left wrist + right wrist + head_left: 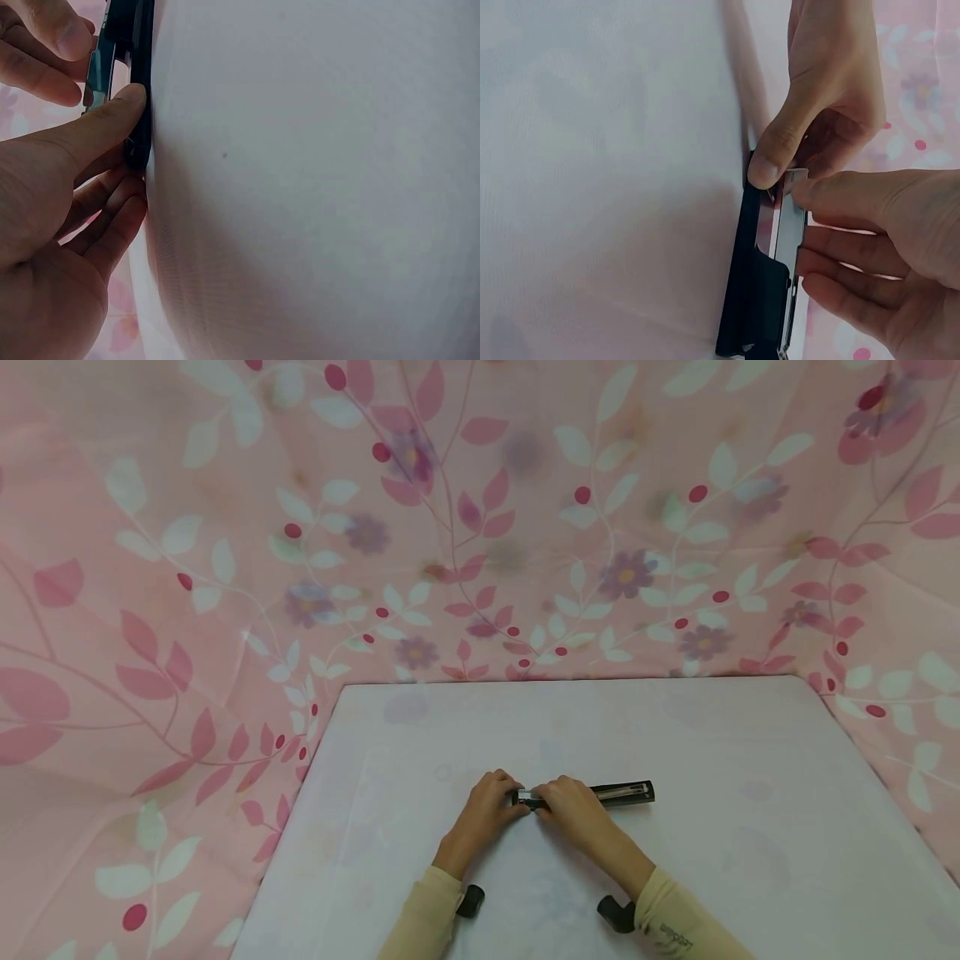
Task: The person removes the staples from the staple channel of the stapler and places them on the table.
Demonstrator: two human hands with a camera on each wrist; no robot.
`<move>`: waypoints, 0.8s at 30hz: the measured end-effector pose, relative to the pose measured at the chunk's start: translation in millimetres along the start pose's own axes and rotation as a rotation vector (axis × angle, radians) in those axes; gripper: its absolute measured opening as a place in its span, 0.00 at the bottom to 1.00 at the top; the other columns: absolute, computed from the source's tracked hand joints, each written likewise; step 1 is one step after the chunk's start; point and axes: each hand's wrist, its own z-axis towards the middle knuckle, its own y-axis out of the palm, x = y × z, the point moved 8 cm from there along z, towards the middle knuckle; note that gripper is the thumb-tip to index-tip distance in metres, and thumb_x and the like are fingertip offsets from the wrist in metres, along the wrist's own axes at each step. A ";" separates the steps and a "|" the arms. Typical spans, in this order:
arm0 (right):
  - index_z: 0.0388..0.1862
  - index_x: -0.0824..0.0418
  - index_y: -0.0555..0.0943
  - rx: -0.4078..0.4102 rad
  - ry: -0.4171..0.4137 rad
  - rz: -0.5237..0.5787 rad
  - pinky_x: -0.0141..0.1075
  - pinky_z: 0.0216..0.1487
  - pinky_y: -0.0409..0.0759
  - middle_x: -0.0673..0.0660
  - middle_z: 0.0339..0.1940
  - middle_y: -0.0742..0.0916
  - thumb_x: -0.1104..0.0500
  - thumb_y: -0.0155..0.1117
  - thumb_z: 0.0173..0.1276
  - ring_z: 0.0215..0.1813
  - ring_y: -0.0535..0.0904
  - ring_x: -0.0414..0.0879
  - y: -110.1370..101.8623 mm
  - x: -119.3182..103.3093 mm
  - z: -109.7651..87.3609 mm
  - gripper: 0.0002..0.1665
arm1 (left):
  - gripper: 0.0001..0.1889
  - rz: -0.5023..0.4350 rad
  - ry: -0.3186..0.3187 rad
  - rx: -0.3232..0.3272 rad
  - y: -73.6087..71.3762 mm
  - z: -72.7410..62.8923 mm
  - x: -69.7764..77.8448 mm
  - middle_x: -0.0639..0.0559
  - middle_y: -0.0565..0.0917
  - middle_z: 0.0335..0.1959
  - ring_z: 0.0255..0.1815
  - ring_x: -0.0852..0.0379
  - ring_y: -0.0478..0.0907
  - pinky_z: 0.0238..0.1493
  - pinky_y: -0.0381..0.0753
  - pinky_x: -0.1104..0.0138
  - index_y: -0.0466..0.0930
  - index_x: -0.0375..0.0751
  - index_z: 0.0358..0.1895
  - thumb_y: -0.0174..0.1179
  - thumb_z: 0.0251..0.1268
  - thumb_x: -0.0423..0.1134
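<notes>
Black slender stapler (754, 285), shiny metal rail (788, 232); fingers (780, 142) pinching it.

In the head view the light is soft and rather even, leaving only weak shadows on the pale desk (420, 735), and the flowered cloth (480, 543) behind its far edge looks slightly unsharp. Both wrist views are dimmer and greyish, with broad, blurry shadows beside the hands (836, 82), and the stapler (769, 289) carries a pale shine on its metal.
</notes>
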 end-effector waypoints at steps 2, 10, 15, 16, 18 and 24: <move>0.33 0.56 0.87 0.009 0.013 0.020 0.38 0.32 0.74 0.49 0.26 0.88 0.60 0.77 0.55 0.29 0.77 0.44 -0.4 0.4 -0.2 0.08 | 0.15 0.001 0.002 0.003 -0.2 -0.1 0.0 0.53 0.82 0.40 0.42 0.57 0.76 0.44 0.75 0.67 0.87 0.41 0.44 0.72 0.55 0.44; 0.39 0.58 0.89 0.042 0.121 0.175 0.44 0.41 0.81 0.53 0.35 0.91 0.61 0.77 0.54 0.38 0.85 0.49 -2.6 7.2 -2.0 0.12 | 0.15 0.018 0.007 -0.002 0.3 -0.4 -1.0 0.54 0.82 0.39 0.41 0.58 0.75 0.43 0.75 0.68 0.87 0.43 0.44 0.73 0.54 0.44; 0.40 0.59 0.89 0.076 0.154 0.206 0.43 0.40 0.82 0.53 0.35 0.91 0.60 0.77 0.54 0.38 0.86 0.49 -2.7 10.9 -1.9 0.13 | 0.15 0.025 -0.005 -0.014 0.6 -0.6 -1.9 0.54 0.82 0.39 0.41 0.58 0.75 0.43 0.75 0.67 0.87 0.43 0.44 0.72 0.54 0.44; 0.40 0.59 0.89 0.086 0.154 0.202 0.42 0.40 0.82 0.52 0.35 0.91 0.60 0.77 0.54 0.38 0.86 0.48 -3.5 10.8 -1.6 0.13 | 0.15 0.025 -0.003 -0.014 0.6 -0.4 -1.9 0.54 0.82 0.39 0.41 0.58 0.75 0.43 0.75 0.67 0.87 0.43 0.44 0.72 0.54 0.44; 0.39 0.59 0.89 0.116 0.139 0.186 0.41 0.38 0.81 0.52 0.33 0.91 0.60 0.77 0.54 0.36 0.86 0.47 -6.8 8.7 -0.7 0.13 | 0.15 0.020 0.001 -0.013 0.6 -0.2 -1.9 0.54 0.82 0.39 0.41 0.59 0.75 0.42 0.74 0.68 0.87 0.42 0.44 0.73 0.54 0.44; 0.37 0.61 0.88 0.170 0.054 0.070 0.39 0.34 0.80 0.52 0.28 0.87 0.62 0.77 0.54 0.32 0.82 0.47 -13.5 -0.5 6.0 0.11 | 0.15 0.013 0.012 -0.009 1.5 1.0 -0.2 0.53 0.82 0.39 0.40 0.58 0.75 0.42 0.74 0.69 0.87 0.41 0.44 0.73 0.54 0.43</move>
